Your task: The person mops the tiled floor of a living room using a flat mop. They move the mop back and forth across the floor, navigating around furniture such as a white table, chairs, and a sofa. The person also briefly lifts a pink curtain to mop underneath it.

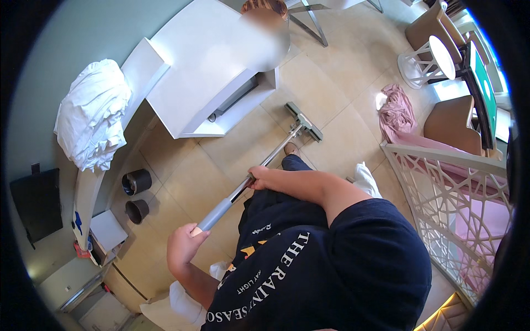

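Note:
A flat-headed floor mop [271,155] runs diagonally before me, with a metal shaft and a grey grip sleeve. My right hand [257,178] is closed around the middle of the shaft. Lower down, my left hand [186,245] holds the pale upper end of the handle, thumb along it. The grey mop head [304,122] rests on the beige tiled floor [232,159], just beyond the toe of my brown shoe [291,149]. The underside of the mop head is hidden.
A white desk [198,53] stands ahead, a bundle of white cloth [93,116] on the ledge beside it. Two dark bins [136,182] are at left. On the right are pink cloth [396,109], a lattice screen [455,182], brown chairs [451,122] and a white side table [441,58].

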{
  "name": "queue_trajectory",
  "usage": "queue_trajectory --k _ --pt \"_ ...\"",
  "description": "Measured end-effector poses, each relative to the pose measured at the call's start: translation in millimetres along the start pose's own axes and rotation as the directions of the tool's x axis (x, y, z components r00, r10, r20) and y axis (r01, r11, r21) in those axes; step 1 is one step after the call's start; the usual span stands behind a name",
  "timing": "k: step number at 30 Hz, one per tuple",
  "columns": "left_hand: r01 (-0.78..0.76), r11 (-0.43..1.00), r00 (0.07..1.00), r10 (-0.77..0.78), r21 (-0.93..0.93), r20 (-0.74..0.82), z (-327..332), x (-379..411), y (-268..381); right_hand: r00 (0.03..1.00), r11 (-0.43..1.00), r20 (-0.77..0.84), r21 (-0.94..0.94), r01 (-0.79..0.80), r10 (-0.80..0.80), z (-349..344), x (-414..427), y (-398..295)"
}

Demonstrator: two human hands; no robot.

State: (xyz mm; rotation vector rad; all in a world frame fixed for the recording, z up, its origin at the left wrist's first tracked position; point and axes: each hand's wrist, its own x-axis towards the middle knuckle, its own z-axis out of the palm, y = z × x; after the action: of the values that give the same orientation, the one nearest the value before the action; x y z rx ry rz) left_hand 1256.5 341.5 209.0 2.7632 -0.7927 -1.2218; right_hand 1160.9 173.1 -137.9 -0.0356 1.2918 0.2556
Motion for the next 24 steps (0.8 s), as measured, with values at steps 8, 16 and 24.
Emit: queue_trajectory --k 8,16,24 --pt "-0.079 0.972 0.997 0.081 -0.222 -0.002 -1 22 42 0.962 0.960 -0.082 -0.132 0.249 -0.260 -3 -40 -69" --pt "-0.156 0.959 0.988 0.153 -0.237 -0.032 85 105 121 0.811 0.836 -0.256 -0.331 0.437 -0.526 -65 11 -189" --pt "-0.190 0.973 0.980 0.197 -0.134 0.039 118 112 145 0.885 0.895 -0.202 -0.258 0.364 -0.419 -104 12 -203"
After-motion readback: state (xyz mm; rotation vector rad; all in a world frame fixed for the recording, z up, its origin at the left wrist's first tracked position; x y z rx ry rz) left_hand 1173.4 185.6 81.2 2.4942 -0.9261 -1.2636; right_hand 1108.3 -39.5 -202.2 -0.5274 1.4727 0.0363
